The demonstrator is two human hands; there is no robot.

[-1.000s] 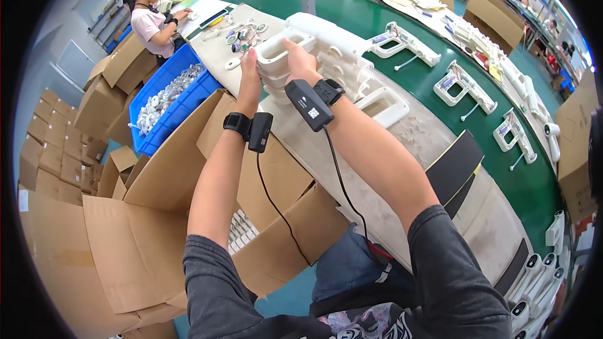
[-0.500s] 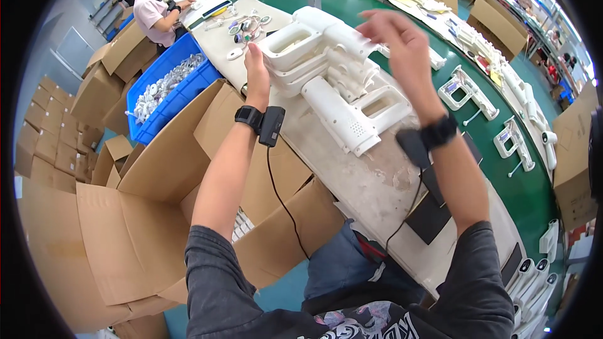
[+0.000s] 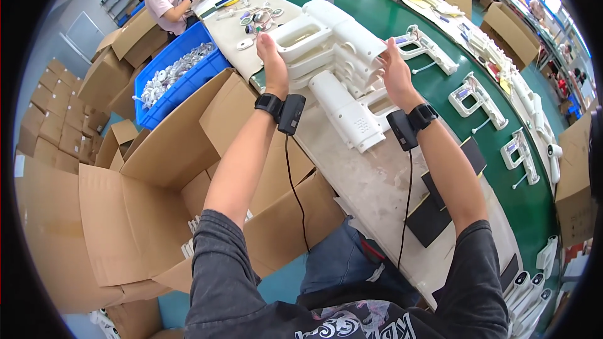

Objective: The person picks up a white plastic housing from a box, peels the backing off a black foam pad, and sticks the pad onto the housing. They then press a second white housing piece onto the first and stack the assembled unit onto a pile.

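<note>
— Over the pale surface [image 3: 377, 188], both hands are on a stack of white housings [image 3: 339, 63]. Left hand [image 3: 271, 56] presses flat against the stack's left end, right hand [image 3: 392, 66] against its right.

— So the grip?

— Wide on both, palms open, squeezing the stack between them rather than curling round it. Looks like that keeps the loose shells lined up.

— Where's the stack sitting?

— Near the surface's far edge, beside the green belt [image 3: 452, 56], where single housings lie spaced apart. Open boxes [image 3: 188, 144] stand left, within reach, plus a blue bin [image 3: 179, 85] of small parts. Another person [image 3: 164, 0] works beyond.
</note>
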